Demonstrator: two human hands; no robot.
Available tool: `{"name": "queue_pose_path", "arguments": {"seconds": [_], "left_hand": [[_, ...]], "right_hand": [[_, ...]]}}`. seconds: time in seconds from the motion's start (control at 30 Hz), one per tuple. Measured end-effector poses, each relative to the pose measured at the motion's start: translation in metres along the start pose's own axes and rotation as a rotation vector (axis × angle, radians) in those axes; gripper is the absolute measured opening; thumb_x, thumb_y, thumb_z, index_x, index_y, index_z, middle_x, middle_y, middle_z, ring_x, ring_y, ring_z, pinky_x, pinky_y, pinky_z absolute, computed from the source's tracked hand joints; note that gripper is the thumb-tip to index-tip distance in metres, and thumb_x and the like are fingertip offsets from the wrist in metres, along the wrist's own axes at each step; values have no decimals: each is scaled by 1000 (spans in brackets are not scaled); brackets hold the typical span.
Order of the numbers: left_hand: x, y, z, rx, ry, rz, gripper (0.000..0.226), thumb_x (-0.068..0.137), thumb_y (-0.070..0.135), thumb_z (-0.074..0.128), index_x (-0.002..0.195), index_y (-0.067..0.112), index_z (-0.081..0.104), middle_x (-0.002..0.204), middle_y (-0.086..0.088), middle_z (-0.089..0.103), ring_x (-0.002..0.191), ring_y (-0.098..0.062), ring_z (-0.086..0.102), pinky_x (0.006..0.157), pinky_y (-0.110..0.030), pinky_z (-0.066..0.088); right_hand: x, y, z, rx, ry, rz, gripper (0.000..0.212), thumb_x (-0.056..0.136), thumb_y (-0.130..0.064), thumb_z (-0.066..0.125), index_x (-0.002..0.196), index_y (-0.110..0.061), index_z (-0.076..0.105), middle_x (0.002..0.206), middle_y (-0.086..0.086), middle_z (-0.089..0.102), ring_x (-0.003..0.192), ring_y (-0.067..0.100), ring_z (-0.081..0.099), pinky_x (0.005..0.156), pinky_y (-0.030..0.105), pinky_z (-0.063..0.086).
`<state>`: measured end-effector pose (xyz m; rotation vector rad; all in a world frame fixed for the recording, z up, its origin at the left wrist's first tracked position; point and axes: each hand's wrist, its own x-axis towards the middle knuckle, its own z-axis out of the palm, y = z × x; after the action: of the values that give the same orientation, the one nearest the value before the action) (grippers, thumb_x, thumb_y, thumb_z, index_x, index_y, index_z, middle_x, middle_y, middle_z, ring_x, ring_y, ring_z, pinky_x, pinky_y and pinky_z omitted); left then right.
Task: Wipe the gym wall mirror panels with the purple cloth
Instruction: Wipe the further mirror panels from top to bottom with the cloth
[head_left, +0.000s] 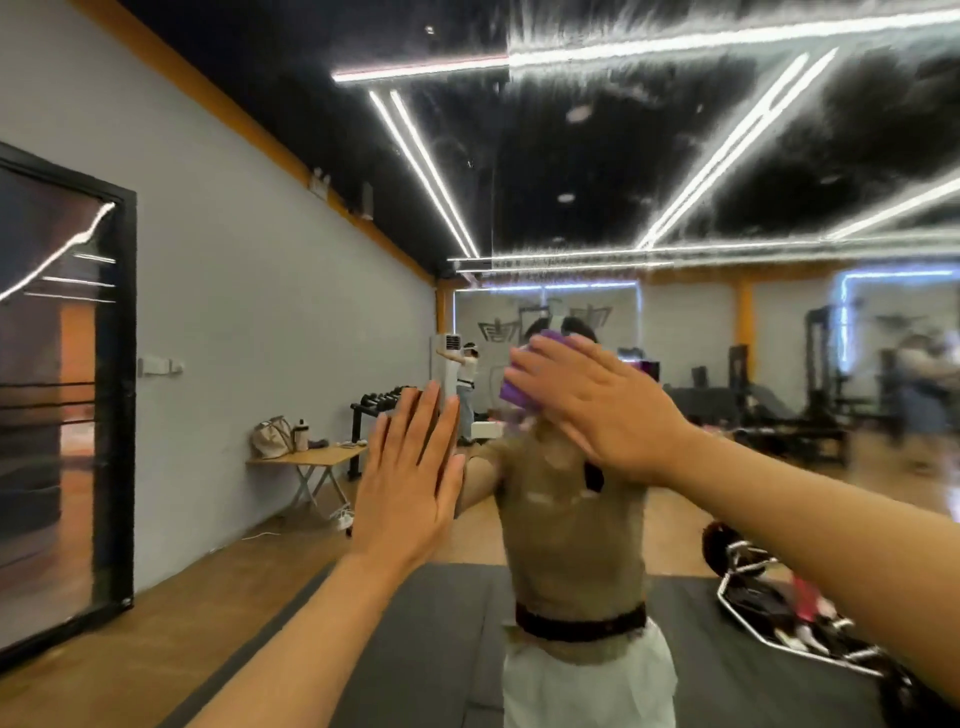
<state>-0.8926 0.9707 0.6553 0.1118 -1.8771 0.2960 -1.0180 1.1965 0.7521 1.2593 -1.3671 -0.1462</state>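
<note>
Two bare forearms reach in from the near edge toward the mirror panel (727, 322). Right hand (597, 405) lies flat, fingers straight, pressing the purple cloth (514, 387) against the glass; only the cloth's left edge shows past the fingers. Left hand (410, 478) is spread flat too, its grip wide and holding nothing, palm toward the glass; contact cannot be told.

Likely risks: a bare left palm would leave prints on wiped glass, and the cloth, pressed rather than gripped, could slip out and fall.

On the far left, a folding surface (311, 457) carries a handbag (271, 437) and a bottle (301, 435); their contents are hidden.
</note>
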Motion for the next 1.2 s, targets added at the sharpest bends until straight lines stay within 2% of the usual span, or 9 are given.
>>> {"name": "queue_pose_path", "arguments": {"seconds": [0.17, 0.3, 0.43, 0.53, 0.7, 0.8, 0.9, 1.0, 1.2], "left_hand": [[0, 0, 16, -24, 82, -5, 63, 105, 41, 26, 162, 17, 15, 170, -3, 7, 156, -22, 4, 123, -45, 9], [1, 1, 21, -23, 109, -19, 62, 105, 42, 23, 162, 21, 9, 170, 0, 0, 156, -18, -2, 125, -39, 1], [2, 8, 21, -41, 131, -41, 64, 103, 47, 17, 161, 25, 1, 168, 4, -10, 155, -13, -12, 124, -32, -13], [2, 9, 23, -72, 149, -38, 64, 101, 51, 13, 159, 27, 0, 167, 5, -10, 155, -13, -13, 121, -29, -18], [3, 5, 27, -56, 214, -7, 59, 105, 43, 17, 160, 24, 8, 168, 4, 0, 155, -12, -6, 123, -29, -11], [5, -1, 26, -34, 242, 20, 56, 106, 39, 20, 160, 21, 17, 168, 1, 13, 155, -16, 7, 124, -31, -2], [5, -9, 23, -24, 263, 63, 55, 106, 36, 24, 157, 18, 30, 165, -2, 27, 153, -20, 22, 121, -36, 11], [5, -11, 23, -60, 276, 76, 54, 104, 34, 27, 156, 19, 35, 164, -1, 30, 152, -19, 24, 121, -36, 13], [4, -13, 29, -91, 301, 76, 55, 103, 34, 29, 157, 21, 32, 166, 2, 24, 154, -15, 17, 122, -37, 11]], "right_hand": [[34, 30, -14, 8, 100, 132, 54, 102, -30, 36, 154, -15, 41, 159, 7, 40, 149, 27, 32, 125, 38, 10], [25, -12, 6, 50, 281, 305, 53, 101, -27, 38, 151, -13, 47, 156, 7, 44, 148, 28, 35, 125, 35, 9], [-16, -69, 31, 50, 192, 154, 53, 100, -29, 39, 152, -19, 44, 157, 4, 42, 150, 23, 31, 126, 38, 11], [-44, -88, 37, 68, 101, 60, 52, 102, -33, 37, 154, -25, 39, 159, 0, 39, 151, 19, 26, 125, 38, 10], [-64, -82, 28, -49, -3, -148, 54, 103, -37, 34, 157, -30, 31, 161, -7, 34, 152, 15, 23, 124, 36, 12], [-52, -66, 22, -20, -73, -184, 54, 105, -38, 32, 159, -33, 27, 164, -10, 30, 154, 12, 19, 124, 35, 10], [-21, -42, 14, 45, -59, -64, 53, 104, -37, 33, 157, -36, 26, 162, -10, 29, 154, 10, 16, 125, 31, 2], [20, -11, 0, 17, -11, 97, 55, 103, -41, 26, 157, -36, 24, 164, -10, 25, 152, 4, 9, 122, 21, -10], [74, 9, -12, 65, 135, 335, 59, 100, -36, 26, 158, -26, 29, 166, -1, 27, 155, 18, 15, 122, 26, -5]]}}
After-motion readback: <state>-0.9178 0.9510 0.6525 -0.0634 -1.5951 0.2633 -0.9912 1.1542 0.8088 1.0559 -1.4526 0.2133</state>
